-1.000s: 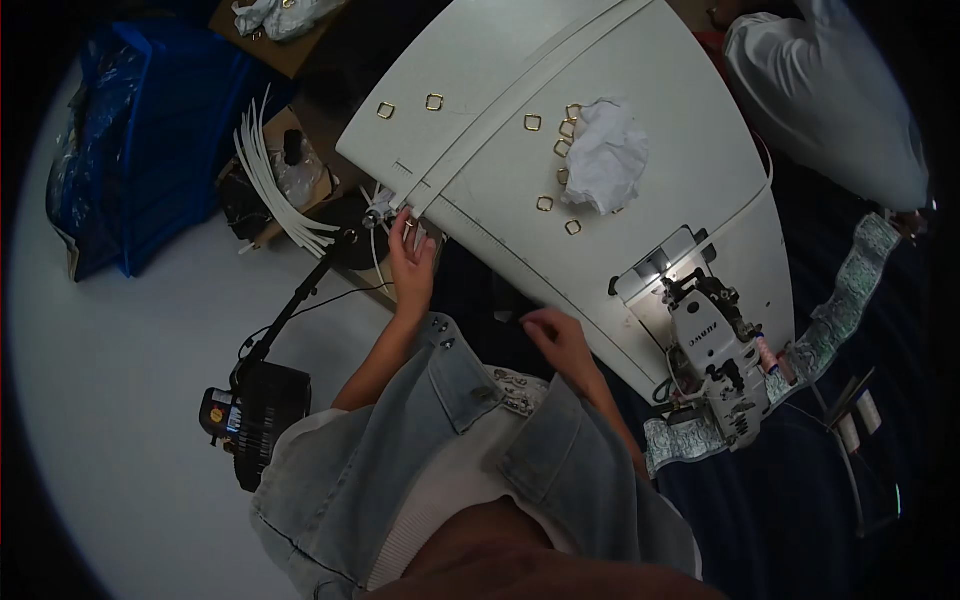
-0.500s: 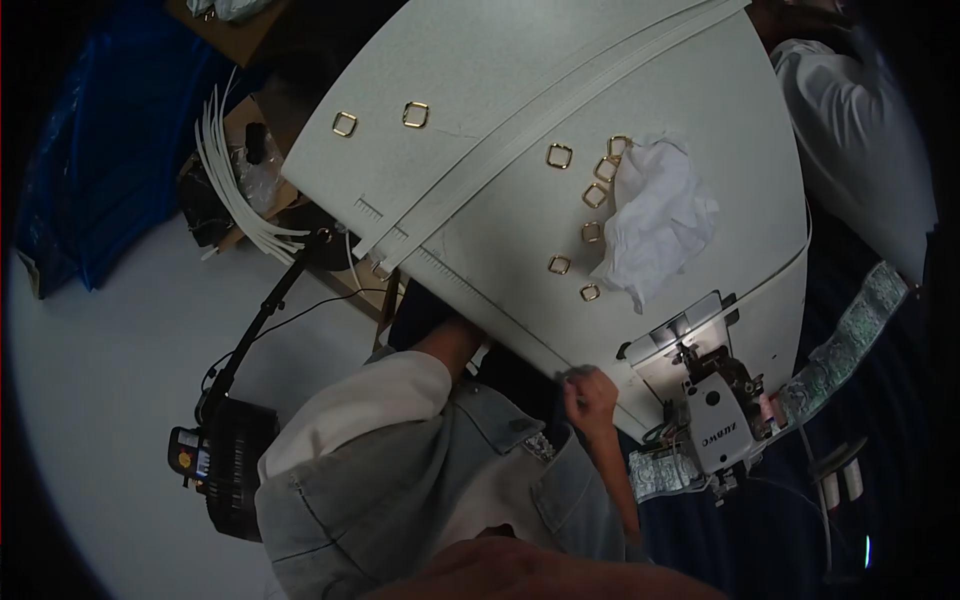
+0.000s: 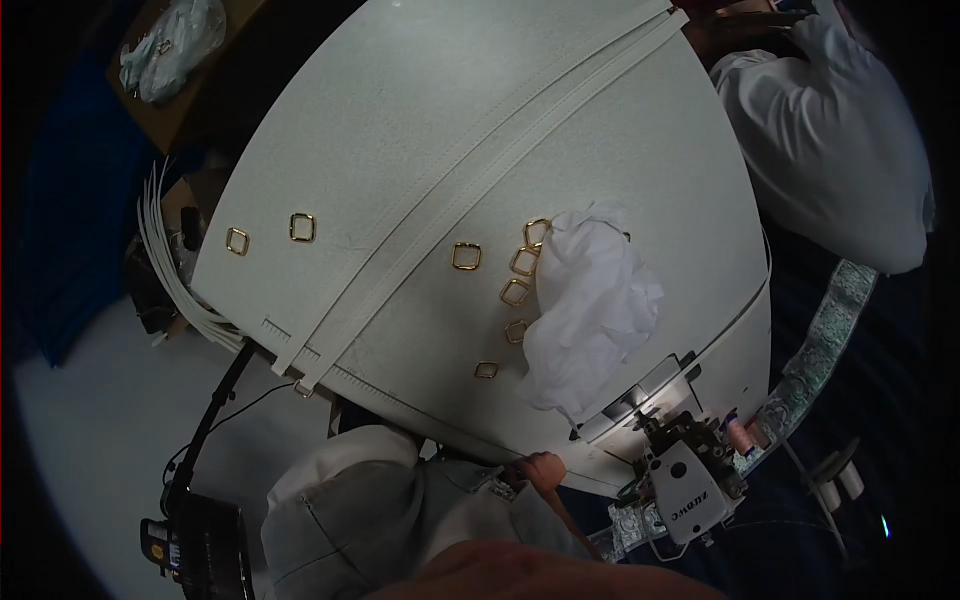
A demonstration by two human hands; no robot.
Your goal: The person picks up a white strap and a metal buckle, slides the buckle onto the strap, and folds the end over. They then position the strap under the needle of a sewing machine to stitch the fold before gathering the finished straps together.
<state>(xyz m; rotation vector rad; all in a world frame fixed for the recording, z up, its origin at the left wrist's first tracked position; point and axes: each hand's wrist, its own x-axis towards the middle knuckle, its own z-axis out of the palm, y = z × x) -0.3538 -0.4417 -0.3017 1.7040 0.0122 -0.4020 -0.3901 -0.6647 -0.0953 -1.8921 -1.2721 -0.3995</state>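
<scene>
My right hand is at the table's near edge, in front of my vest, with its fingers curled. It is dark and partly blurred, and what it holds, if anything, cannot be made out. My left hand is hidden below the table edge; only the white sleeve shows. Two long white stitched straps run diagonally across the white table. At the near end of one strap hangs a metal ring. Several gold square rings, including one ring, lie around a crumpled white cloth.
A sewing machine with its lamp lit stands at the right, beside a pink thread spool. Another person's white sleeve is at the upper right. Loose white strips hang at the left; a plastic bag lies beyond.
The view has tipped up, so the table sits lower. My left forearm has gone out of sight. My right hand is nearer my body, and the lowest gold ring near the cloth no longer shows.
</scene>
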